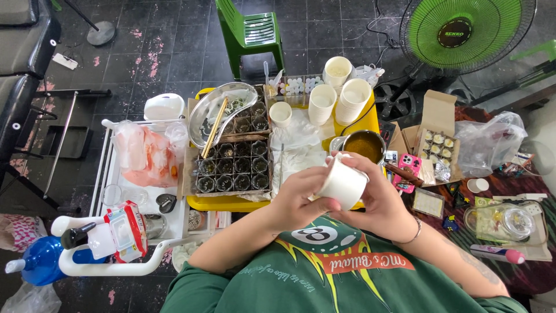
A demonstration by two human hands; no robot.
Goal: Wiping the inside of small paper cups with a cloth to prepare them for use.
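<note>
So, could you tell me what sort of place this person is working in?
Probably a small home or shop workspace for filling little containers by hand. Both hands hold a white paper cup over a yellow table crowded with stacked cups, a tray of small dark pots and a metal bowl of brown liquid.

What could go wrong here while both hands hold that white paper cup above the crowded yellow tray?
The white paper cup is tilted on its side between the left hand and right hand; anything inside might spill. The metal bowl of brown liquid sits just beyond it, so a nudge could tip it. The stacked white cups nearby could topple.
</note>
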